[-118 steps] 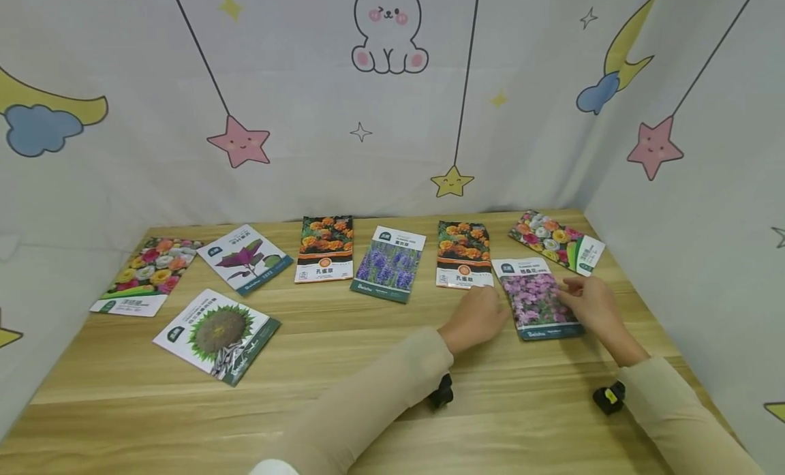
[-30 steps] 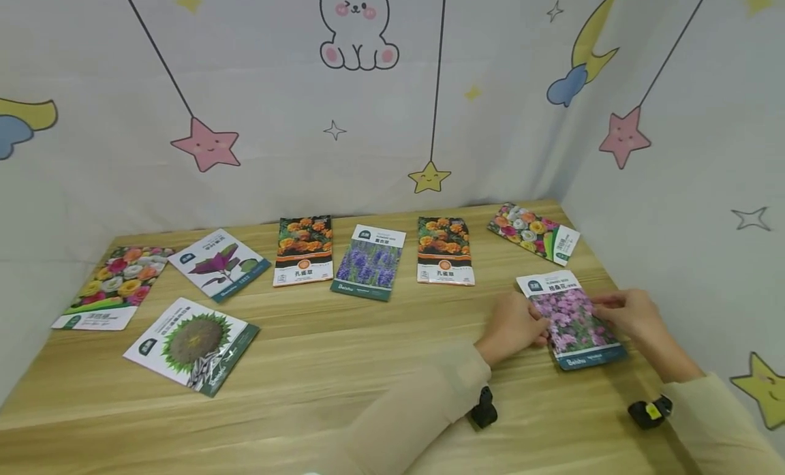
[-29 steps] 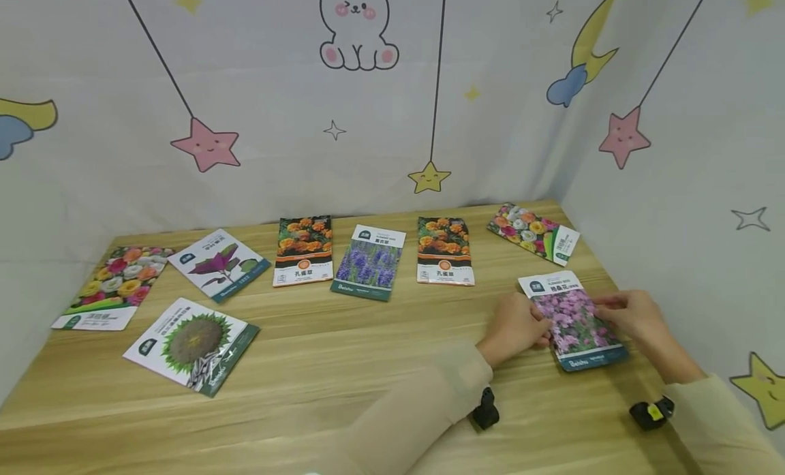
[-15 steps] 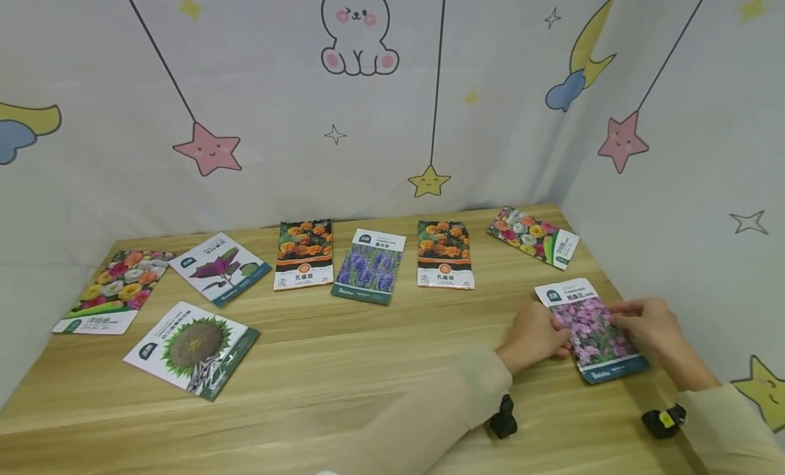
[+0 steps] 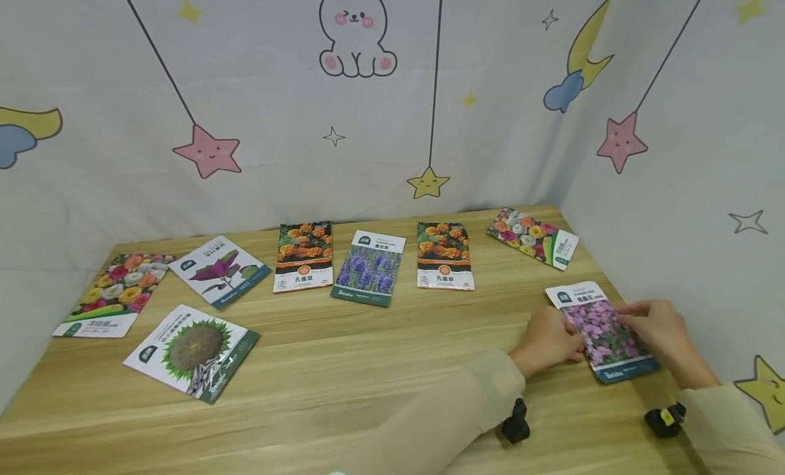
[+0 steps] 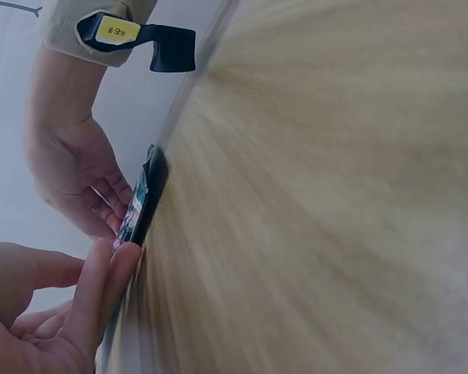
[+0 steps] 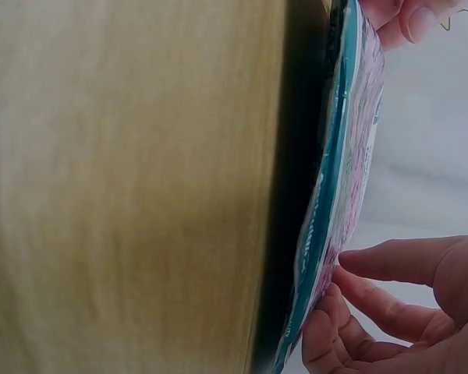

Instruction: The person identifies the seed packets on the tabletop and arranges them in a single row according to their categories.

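Observation:
A seed packet (image 5: 604, 332) with pink flowers and a teal bottom band lies at the right of the table, slightly tilted. My left hand (image 5: 548, 342) pinches its left edge, fingers curled. At the opposite edge, my right hand (image 5: 662, 332) grips it with the thumb on the printed face. From the right wrist, the packet (image 7: 351, 156) shows edge-on, with a dark shadow between it and the wood; whether it touches the table I cannot tell. The left wrist view has both hands at the packet (image 6: 143, 195), its far part partly covered by fingers.
Along the back lie two marigold packets (image 5: 304, 257), a lavender packet (image 5: 370, 267) and a mixed-flower packet (image 5: 533, 236). At left are another mixed-flower packet (image 5: 119, 291), a purple-leaf packet (image 5: 219, 270) and a sunflower packet (image 5: 193, 352). A printed curtain (image 5: 276, 86) borders the table.
Both hands have shifted the pink-flower packet from beside the right marigold packet rightward and nearer to me. The left hand has come onto its left edge. Other packets stay put; the view has turned slightly.

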The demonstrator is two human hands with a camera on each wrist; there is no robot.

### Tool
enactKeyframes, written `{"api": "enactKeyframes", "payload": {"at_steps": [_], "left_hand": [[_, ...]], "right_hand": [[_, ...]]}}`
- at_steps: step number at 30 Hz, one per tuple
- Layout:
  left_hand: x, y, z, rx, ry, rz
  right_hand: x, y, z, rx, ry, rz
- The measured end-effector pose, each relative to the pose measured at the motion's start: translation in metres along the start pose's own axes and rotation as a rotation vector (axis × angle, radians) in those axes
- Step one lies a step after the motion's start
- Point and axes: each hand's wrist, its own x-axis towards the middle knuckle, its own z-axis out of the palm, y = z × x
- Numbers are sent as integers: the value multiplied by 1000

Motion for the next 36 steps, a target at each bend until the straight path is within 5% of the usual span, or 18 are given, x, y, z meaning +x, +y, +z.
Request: {"api": "enactKeyframes", "payload": {"at_steps": [10,27,36], "left_hand": [[3,1,3,208,-2,54],[7,-7,-13,149,-84,99],[8,-12,-29,97,-73,127]], "right_hand": [[-2,0,0,-74,67,-63],[1,-24,5,-237,141,-218],[8,-56,20,-150,112,-258]]}}
